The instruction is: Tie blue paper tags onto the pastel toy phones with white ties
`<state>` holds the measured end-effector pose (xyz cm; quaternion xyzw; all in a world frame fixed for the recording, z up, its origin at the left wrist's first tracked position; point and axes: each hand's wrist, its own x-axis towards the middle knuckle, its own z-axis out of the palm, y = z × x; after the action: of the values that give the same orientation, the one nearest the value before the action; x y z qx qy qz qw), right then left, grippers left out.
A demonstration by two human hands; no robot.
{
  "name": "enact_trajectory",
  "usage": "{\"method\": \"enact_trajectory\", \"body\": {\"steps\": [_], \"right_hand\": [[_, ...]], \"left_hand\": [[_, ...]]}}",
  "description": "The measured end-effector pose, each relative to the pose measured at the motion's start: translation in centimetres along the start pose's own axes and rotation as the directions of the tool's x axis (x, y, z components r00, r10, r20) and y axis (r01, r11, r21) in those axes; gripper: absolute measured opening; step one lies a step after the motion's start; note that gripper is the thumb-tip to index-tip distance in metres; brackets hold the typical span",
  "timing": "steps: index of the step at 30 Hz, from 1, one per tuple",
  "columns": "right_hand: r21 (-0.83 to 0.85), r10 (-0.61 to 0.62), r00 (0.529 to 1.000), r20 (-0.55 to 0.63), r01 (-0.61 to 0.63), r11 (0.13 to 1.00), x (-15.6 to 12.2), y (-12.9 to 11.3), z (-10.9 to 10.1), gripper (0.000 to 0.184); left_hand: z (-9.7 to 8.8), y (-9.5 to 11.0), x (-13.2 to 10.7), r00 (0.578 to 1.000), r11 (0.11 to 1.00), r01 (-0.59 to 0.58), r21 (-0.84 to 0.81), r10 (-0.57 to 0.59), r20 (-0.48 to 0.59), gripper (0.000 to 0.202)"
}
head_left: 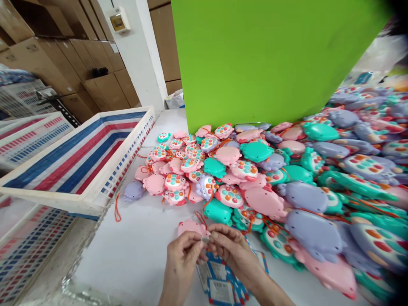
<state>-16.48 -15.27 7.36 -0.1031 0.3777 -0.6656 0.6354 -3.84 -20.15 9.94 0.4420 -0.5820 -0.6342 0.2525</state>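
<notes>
Two hands meet low in the head view: left hand (181, 260) and right hand (234, 250), each grip pinched shut on one small grey piece (205, 240). It's held just in front of a pink plastic animal-shaped toy (190, 227) on the white worktop (140, 246), over some blue-and-white printed cards (219, 282). A huge heap of pink, teal and lilac plastic toys (270, 187) sits behind.

Crate (95, 195) left of toy heap (287, 187)
</notes>
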Motion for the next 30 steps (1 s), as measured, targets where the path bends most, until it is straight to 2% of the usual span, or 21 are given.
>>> {"method": "enact_trajectory", "body": {"steps": [6, 9, 15, 20, 25, 27, 30], "right_hand": [[-0.081, -0.056, 0.997, 0.053, 0.06, 0.995, -0.2, 0.2, -0.1, 0.018], [-0.124, -0.065, 0.997, 0.039, 0.069, 0.99, -0.4, 0.0, 0.1, 0.019], [-0.275, -0.105, 0.994, 0.041, 0.112, 0.955, -0.8, -0.3, 0.3, 0.015], [-0.451, -0.211, 0.978, -0.01, 0.183, 0.873, -0.5, -0.1, 0.3, 0.01], [-0.526, -0.243, 0.968, 0.058, 0.236, 0.817, -0.5, 0.3, 0.4, 0.006], [-0.592, -0.266, 0.958, 0.102, 0.273, 0.758, -0.7, 0.3, 0.5, 0.004], [-0.716, -0.313, 0.932, 0.182, 0.344, 0.607, -1.0, 0.1, 0.8, 0.009]], "left_hand": [[0.1, -0.2, 0.1, 1.0, 0.999, -0.021, 0.039, 0.021, -0.005, 0.014], [0.0, -0.3, 0.1, 0.999, 0.998, -0.031, 0.047, 0.032, -0.01, 0.015], [-0.1, -0.5, -0.1, 1.0, 1.0, -0.016, -0.02, 0.015, -0.02, 0.015], [0.0, -0.7, -0.2, 1.0, 1.0, 0.006, -0.023, -0.007, -0.019, 0.015], [-0.1, -1.1, 0.0, 1.0, 0.999, -0.007, -0.045, 0.006, -0.014, 0.015], [-0.2, -1.2, 0.0, 1.0, 0.999, -0.012, -0.048, 0.012, -0.013, 0.016], [-0.2, -1.1, 0.0, 1.0, 0.997, -0.013, -0.071, 0.012, -0.016, 0.016]]}}
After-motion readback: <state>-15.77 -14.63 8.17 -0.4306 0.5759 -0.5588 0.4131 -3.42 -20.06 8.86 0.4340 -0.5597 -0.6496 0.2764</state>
